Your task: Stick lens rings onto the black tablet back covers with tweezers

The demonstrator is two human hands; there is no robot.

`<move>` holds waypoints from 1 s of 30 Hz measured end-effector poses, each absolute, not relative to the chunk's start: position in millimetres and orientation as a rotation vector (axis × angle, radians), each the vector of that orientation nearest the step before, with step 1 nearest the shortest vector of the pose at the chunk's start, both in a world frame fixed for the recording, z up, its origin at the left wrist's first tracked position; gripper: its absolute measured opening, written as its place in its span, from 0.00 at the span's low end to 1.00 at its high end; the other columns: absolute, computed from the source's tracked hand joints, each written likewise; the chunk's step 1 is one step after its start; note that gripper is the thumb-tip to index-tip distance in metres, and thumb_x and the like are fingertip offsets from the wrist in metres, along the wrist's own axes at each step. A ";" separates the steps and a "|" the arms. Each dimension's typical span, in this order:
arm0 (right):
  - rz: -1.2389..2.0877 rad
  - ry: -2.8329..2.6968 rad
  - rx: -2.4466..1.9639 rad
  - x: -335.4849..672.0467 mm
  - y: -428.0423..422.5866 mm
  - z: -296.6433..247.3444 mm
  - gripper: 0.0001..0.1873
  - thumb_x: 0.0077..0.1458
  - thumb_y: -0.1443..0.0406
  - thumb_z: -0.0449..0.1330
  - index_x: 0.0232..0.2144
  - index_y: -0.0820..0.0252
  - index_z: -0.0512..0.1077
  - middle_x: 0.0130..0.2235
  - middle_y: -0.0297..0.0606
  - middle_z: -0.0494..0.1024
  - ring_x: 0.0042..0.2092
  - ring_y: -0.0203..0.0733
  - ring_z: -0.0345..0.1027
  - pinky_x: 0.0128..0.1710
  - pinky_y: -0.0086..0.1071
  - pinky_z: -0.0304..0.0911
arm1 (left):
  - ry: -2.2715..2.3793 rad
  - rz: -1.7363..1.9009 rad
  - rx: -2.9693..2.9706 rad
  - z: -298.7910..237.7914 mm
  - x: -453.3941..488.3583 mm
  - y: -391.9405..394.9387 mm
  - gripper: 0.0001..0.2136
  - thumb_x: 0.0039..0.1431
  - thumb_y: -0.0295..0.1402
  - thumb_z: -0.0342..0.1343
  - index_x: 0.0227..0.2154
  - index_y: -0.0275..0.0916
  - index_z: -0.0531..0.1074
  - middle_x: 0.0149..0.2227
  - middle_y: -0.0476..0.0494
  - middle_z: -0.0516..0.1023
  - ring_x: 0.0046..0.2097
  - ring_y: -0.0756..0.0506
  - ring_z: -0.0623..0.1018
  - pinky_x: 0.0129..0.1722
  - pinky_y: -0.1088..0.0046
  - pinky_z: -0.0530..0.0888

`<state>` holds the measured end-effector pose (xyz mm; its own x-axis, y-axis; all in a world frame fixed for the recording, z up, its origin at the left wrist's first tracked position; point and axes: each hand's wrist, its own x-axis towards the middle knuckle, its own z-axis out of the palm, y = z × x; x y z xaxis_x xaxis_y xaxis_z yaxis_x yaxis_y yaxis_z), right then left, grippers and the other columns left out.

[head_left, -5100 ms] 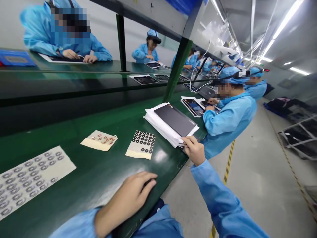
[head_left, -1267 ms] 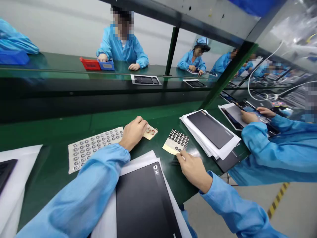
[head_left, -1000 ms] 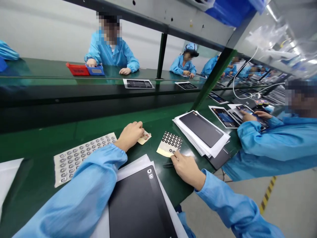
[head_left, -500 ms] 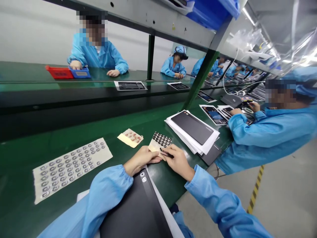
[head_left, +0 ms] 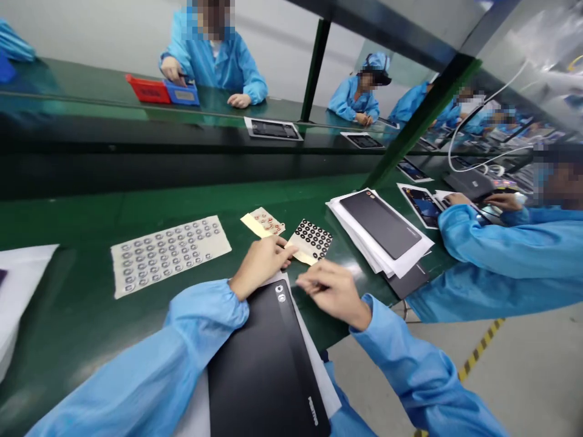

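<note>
My left hand [head_left: 260, 264] lay with fingers flat on the near corner of the black-ring sticker sheet [head_left: 314, 238] on the green belt [head_left: 91, 212], right hand [head_left: 336, 292] pinched shut just short of it, contents blurred; I'd judge firm pinning and a low approach best.

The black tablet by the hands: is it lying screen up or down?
Screen down: the black tablet shows its back, camera lens and logo facing up.

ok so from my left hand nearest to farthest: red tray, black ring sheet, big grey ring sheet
1. black ring sheet, at fingertips of the left hand
2. big grey ring sheet, to its left
3. red tray, far bench opposite
</note>
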<state>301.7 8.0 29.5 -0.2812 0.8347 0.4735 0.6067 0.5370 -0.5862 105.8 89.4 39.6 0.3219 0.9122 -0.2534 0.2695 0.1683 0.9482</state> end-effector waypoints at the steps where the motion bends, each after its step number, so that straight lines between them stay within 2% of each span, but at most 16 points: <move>1: 0.353 -2.147 -1.097 294.9 -1.3 26.5 0.09 0.67 0.64 0.59 0.40 0.57 0.80 0.36 0.37 0.79 0.35 0.34 0.72 0.34 0.27 0.66 | 1.248 0.696 1.411 44.9 91.3 84.0 0.11 0.60 0.43 0.65 0.37 0.39 0.78 0.30 0.46 0.84 0.33 0.44 0.83 0.37 0.69 0.76; 6: 0.102 -2.501 -1.082 280.5 -23.4 11.7 0.13 0.71 0.65 0.55 0.52 0.58 0.76 0.43 0.40 0.81 0.39 0.35 0.76 0.35 0.28 0.66 | 1.441 0.566 1.816 50.0 29.0 24.7 0.12 0.68 0.46 0.53 0.40 0.46 0.77 0.28 0.54 0.81 0.29 0.47 0.79 0.32 0.71 0.69; 9: -0.004 -2.568 -1.049 281.3 -24.1 15.4 0.14 0.71 0.65 0.54 0.54 0.61 0.74 0.43 0.41 0.81 0.39 0.36 0.76 0.33 0.28 0.65 | 1.470 0.502 1.849 35.4 9.0 -10.9 0.12 0.68 0.46 0.53 0.44 0.48 0.76 0.31 0.54 0.82 0.30 0.47 0.79 0.32 0.72 0.70; 14: -0.053 -2.680 -1.081 271.3 -27.2 29.3 0.15 0.72 0.68 0.50 0.54 0.65 0.72 0.41 0.42 0.79 0.38 0.38 0.75 0.29 0.31 0.62 | 1.440 0.566 1.781 21.1 0.8 -26.0 0.13 0.66 0.46 0.53 0.46 0.47 0.75 0.32 0.50 0.81 0.30 0.46 0.79 0.31 0.71 0.72; 20: 0.134 -2.704 -1.153 268.4 -24.7 42.6 0.14 0.72 0.66 0.51 0.48 0.62 0.76 0.39 0.39 0.77 0.33 0.36 0.72 0.26 0.31 0.59 | 1.383 0.465 1.742 34.4 -1.5 -10.9 0.11 0.67 0.44 0.52 0.45 0.48 0.75 0.30 0.53 0.80 0.28 0.47 0.78 0.29 0.72 0.72; 23: 0.328 -2.664 -1.161 264.2 -3.3 57.3 0.13 0.71 0.62 0.55 0.42 0.56 0.79 0.37 0.36 0.76 0.33 0.34 0.72 0.29 0.29 0.61 | 1.482 0.539 1.877 36.5 -18.9 10.5 0.12 0.69 0.42 0.51 0.46 0.45 0.76 0.36 0.48 0.81 0.35 0.45 0.79 0.37 0.69 0.75; 26: 0.539 -2.482 -1.091 231.0 34.4 69.3 0.11 0.69 0.64 0.57 0.41 0.56 0.80 0.38 0.35 0.77 0.37 0.35 0.73 0.38 0.28 0.64 | 1.846 0.716 2.194 26.2 -46.3 37.5 0.16 0.70 0.39 0.48 0.52 0.40 0.76 0.51 0.35 0.78 0.53 0.35 0.75 0.55 0.56 0.71; 28: 0.639 -2.496 -1.022 193.7 63.8 70.7 0.10 0.67 0.67 0.58 0.46 0.55 0.79 0.42 0.36 0.79 0.44 0.38 0.74 0.44 0.29 0.65 | 2.001 0.734 2.297 13.8 -62.4 51.5 0.19 0.71 0.38 0.46 0.57 0.38 0.75 0.56 0.31 0.73 0.57 0.31 0.70 0.59 0.51 0.67; 30: 0.630 -2.587 -1.134 154.7 91.8 67.0 0.09 0.67 0.63 0.59 0.44 0.56 0.80 0.43 0.38 0.79 0.45 0.42 0.74 0.44 0.31 0.65 | 2.018 0.700 2.315 1.2 -72.4 59.1 0.20 0.71 0.37 0.46 0.59 0.38 0.74 0.56 0.31 0.72 0.56 0.32 0.69 0.59 0.51 0.67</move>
